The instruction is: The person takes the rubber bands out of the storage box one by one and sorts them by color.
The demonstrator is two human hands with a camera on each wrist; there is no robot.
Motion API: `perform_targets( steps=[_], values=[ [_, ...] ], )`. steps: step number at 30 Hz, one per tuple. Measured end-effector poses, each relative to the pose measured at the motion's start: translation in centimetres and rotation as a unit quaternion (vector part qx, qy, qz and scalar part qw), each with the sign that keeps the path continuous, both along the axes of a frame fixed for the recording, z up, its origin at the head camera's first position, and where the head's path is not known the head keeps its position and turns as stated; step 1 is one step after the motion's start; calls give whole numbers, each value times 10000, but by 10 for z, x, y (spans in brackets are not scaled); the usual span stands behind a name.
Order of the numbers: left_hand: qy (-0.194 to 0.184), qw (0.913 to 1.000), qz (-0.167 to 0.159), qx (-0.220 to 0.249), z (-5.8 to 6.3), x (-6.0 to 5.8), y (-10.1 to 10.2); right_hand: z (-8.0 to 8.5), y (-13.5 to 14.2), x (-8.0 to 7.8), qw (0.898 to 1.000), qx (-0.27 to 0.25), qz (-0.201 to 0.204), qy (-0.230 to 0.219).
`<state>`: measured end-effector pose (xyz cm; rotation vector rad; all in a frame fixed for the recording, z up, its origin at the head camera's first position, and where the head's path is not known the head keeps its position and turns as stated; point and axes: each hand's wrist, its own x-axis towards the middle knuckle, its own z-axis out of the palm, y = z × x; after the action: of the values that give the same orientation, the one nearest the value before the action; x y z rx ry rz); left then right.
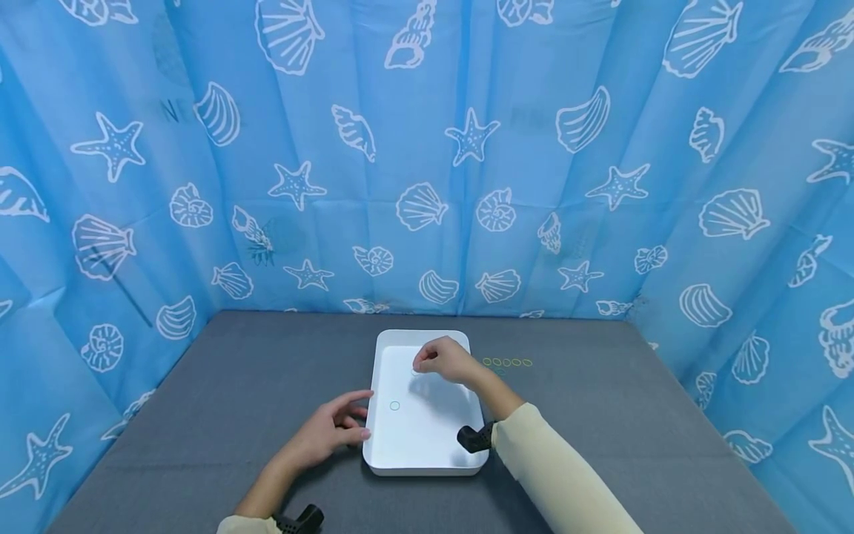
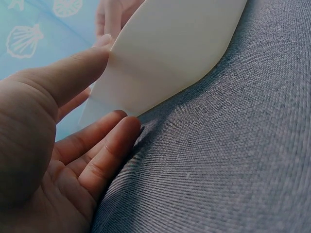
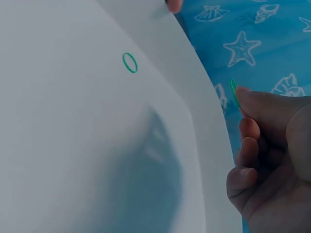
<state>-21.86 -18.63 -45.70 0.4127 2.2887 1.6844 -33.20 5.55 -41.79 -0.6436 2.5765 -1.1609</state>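
Observation:
Low on the table stands a white tray (image 1: 427, 445) with raised walls. Against its left outer wall rests my left hand (image 1: 333, 426), fingers relaxed; the left wrist view shows one fingertip at the rim and others by the wall's base. My right hand (image 1: 447, 360) hovers over the far part of the tray, thumb and finger pinching a thin green ring (image 3: 233, 87). A second thin green ring (image 3: 126, 64) lies flat on the tray floor, left of the middle in the head view. The material of the rings cannot be told.
Right of the tray, several small yellow rings (image 1: 507, 363) lie in a row on the grey cloth-covered table (image 1: 600, 415). Fainter green rings lie just below them. A blue curtain (image 1: 400, 148) with white shell prints hangs behind and at both sides.

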Motion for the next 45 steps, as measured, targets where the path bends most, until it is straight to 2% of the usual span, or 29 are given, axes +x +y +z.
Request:
perform_targets(
  steps=[8,14,18,28,37,45],
  values=[
    [-1,10000,-37,21,-1,0,-1,5,28,3,9989,-219,-418,33],
    [76,10000,-47,-6,1,2,0,-7,53,5,9953,-457,-848,140],
    [58,10000,-46,23,1,2,0,-14,68,4,9939,-527,-907,356],
    [-38,9999,-46,84,1,0,1,-25,106,1,9907,-442,-1091,685],
    [-63,9999,-1,78,4,0,2,-42,128,-2,9796,-181,-1707,1049],
    [-59,10000,-43,68,3,0,1,-49,141,0,9731,-119,-2140,846]
  ],
)
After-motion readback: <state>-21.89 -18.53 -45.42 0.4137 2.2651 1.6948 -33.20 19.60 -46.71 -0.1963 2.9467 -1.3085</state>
